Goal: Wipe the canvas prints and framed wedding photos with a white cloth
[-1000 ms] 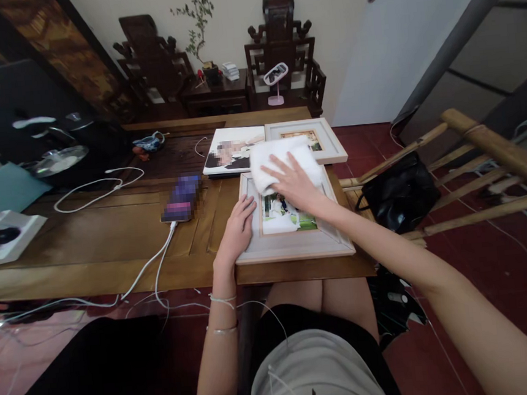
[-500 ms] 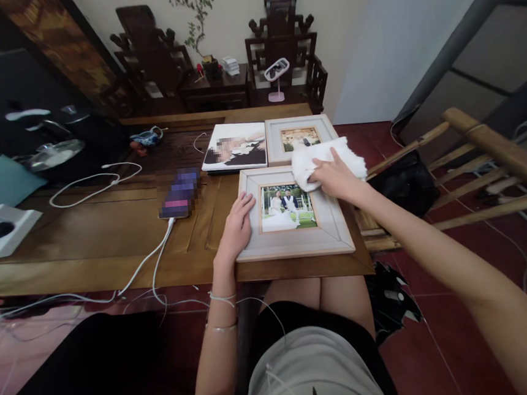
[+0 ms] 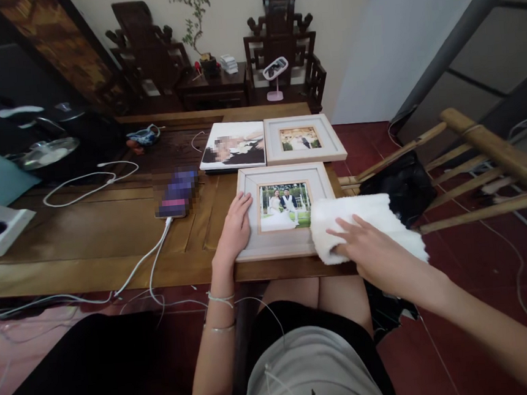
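Observation:
A pale picture frame [image 3: 286, 244] with a photo of two people lies flat at the table's front edge. Along its left side rests my left hand [image 3: 237, 227], fingers stretched out on the rim; the thumb cannot be made out. My right hand [image 3: 364, 247] grips a folded white cloth [image 3: 385, 211] and presses it on the frame's lower right corner, which the cloth covers. Part of the cloth hangs past the table's right edge. Behind this frame lie a second pale frame [image 3: 332, 136] and a white-edged photo album or panel [image 3: 239, 132], side by side.
On the wooden table [image 3: 110, 235], left of the frames, lie a phone [image 3: 177, 192] with a white cable [image 3: 155, 256] and a loose white cord [image 3: 83, 195]. A lidded pot [image 3: 52, 154] stands farther left. A bamboo chair [image 3: 485, 147] with a black bag [image 3: 400, 182] is at right.
My right hand has slid the white cloth from the frame's upper right corner down toward me to its lower right corner, uncovering the rear frame. My left hand has stayed in place.

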Available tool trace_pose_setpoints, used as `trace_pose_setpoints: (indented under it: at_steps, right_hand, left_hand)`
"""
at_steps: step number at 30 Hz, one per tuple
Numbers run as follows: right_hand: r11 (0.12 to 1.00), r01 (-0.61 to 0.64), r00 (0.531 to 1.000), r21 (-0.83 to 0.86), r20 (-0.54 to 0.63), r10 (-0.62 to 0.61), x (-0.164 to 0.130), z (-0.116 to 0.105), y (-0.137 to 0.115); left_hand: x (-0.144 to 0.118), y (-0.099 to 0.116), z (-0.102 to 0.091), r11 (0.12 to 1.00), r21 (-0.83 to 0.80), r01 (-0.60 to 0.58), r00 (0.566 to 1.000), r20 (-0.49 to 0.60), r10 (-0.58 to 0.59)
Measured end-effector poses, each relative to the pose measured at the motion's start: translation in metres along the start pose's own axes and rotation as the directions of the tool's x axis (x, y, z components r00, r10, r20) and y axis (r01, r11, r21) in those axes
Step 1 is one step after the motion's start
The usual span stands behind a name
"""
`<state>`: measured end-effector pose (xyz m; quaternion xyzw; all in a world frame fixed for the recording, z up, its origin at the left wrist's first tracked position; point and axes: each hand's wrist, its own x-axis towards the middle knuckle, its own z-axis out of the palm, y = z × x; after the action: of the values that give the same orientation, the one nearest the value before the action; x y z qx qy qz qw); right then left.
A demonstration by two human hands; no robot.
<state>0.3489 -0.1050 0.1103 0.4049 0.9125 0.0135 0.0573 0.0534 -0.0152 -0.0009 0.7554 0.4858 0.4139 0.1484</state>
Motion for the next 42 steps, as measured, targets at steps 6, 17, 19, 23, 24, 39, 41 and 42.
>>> trace_pose_setpoints:
  at_steps: [6,17,19,23,24,39,41,42]
  right_hand:
    - [0.992,-0.116,0.993,0.045,-0.030,0.117,0.025,0.008,0.019]
    - [0.977,-0.170,0.970,-0.131,-0.199,0.143,0.140,0.014,0.072]
    - [0.970,-0.179,0.978,-0.166,-0.133,0.158,0.136,0.018,0.052]
    - [0.978,-0.143,0.989,-0.150,-0.046,0.137,0.099,0.018,0.010]
    - [0.985,-0.124,0.992,-0.121,-0.024,0.122,0.087,0.015,0.002]
    - [0.992,-0.031,0.998,0.121,-0.051,0.037,0.065,0.012,-0.012]
    - [0.994,-0.075,0.990,0.081,-0.117,0.085,0.085,0.020,0.009]
    - [0.993,-0.102,0.983,0.060,-0.148,0.110,0.096,0.022,0.020]
  left_hand:
    - [0.002,0.001,-0.003,1.000,-0.006,0.009,0.999,0.036,-0.009]
    - [0.001,-0.001,-0.006,0.999,-0.036,0.021,0.999,0.051,-0.019]
    - [0.001,-0.001,-0.005,0.999,-0.037,0.019,0.999,0.039,-0.018]
    - [0.002,0.000,-0.003,0.999,-0.030,0.019,1.000,0.015,-0.018]
    - [0.002,0.000,-0.003,0.999,-0.026,0.019,1.000,0.011,-0.019]
    - [0.004,0.000,-0.004,0.999,0.033,-0.011,1.000,0.028,0.010]
    - [0.004,0.000,-0.004,1.000,0.021,-0.012,0.999,0.036,0.011]
    - [0.004,-0.001,-0.004,1.000,0.013,-0.013,0.999,0.039,0.012]
